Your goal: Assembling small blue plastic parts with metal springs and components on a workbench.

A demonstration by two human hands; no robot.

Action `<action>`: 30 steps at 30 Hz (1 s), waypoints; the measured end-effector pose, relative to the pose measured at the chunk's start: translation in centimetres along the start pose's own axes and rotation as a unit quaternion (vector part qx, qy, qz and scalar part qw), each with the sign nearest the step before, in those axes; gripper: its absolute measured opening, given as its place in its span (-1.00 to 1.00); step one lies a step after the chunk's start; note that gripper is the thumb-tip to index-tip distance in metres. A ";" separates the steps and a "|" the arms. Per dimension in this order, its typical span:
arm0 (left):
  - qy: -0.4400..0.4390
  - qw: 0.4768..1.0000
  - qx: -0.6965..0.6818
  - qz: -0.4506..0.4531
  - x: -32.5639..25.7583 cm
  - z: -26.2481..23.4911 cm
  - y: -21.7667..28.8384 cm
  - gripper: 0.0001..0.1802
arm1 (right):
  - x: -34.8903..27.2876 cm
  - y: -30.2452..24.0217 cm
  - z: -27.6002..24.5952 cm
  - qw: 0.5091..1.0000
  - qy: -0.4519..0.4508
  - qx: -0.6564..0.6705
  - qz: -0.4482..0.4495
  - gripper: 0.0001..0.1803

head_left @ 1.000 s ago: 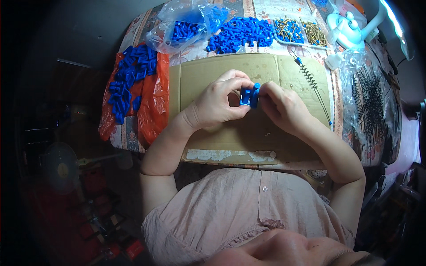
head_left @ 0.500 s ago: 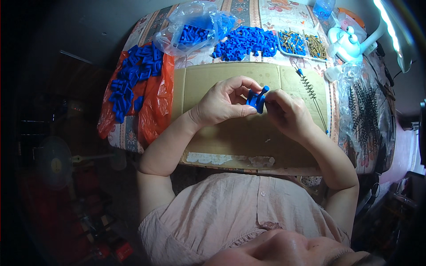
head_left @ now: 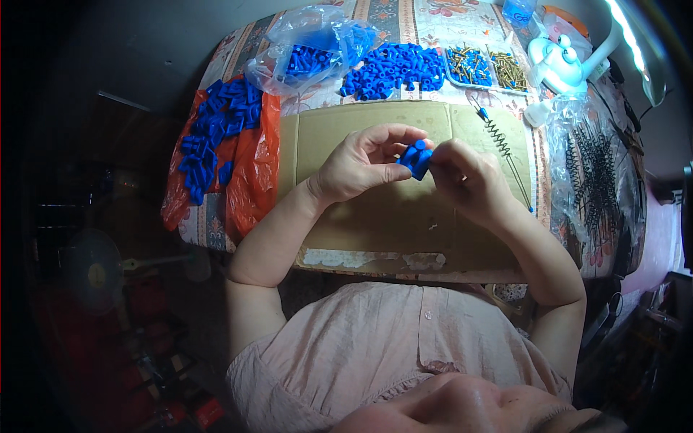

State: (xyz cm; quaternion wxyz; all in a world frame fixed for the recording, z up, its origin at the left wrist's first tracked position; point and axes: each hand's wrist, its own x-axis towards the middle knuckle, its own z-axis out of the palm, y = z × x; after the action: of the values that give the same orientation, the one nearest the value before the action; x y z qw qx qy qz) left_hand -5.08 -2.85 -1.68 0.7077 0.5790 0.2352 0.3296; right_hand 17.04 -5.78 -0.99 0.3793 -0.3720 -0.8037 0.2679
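My left hand (head_left: 361, 162) grips a small blue plastic part (head_left: 415, 162) between thumb and fingers, above the cardboard sheet. A short rounded stub stands up at its top. My right hand (head_left: 473, 177) is closed in a pinch right against the part's right side. Its fingertips hide whatever they hold. To the right of that hand, a dark coiled wire spring (head_left: 498, 137) with long straight ends lies on the cardboard (head_left: 375, 220). A blue piece sits at its upper end.
Blue bracket-like parts (head_left: 206, 137) lie on a red plastic bag (head_left: 253, 195) at left. Behind are a clear bag (head_left: 274, 76), a blue heap (head_left: 397, 68) and a tray of brass-coloured pins (head_left: 509, 70). At right stand a lamp (head_left: 559, 65) and bagged dark springs (head_left: 595, 173).
The blue part has turned in my hands, so its stub now points more towards me and looks shorter. Both hands stay in nearly the same place.
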 end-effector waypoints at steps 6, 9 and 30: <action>-0.019 1.000 0.007 -0.018 0.0 0.0 0.0 -0.49 | -0.1 0.5 0.8 0.998 0.040 0.055 -0.019 -0.84; -0.034 0.999 -0.012 -0.021 0.1 -0.3 -0.2 -0.47 | 0.2 0.1 0.1 1.000 0.011 0.009 -0.013 -0.73; -0.050 0.890 0.452 -0.010 -0.2 0.9 1.7 -0.62 | -0.5 1.9 2.2 0.960 -0.124 -0.189 -0.166 -0.67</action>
State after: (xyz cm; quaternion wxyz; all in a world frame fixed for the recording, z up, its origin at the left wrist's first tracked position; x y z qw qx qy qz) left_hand -4.95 -3.43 0.17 0.3830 0.8497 0.3290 0.1515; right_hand 16.24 -5.40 -3.74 0.2389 -0.2620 -0.9309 0.0881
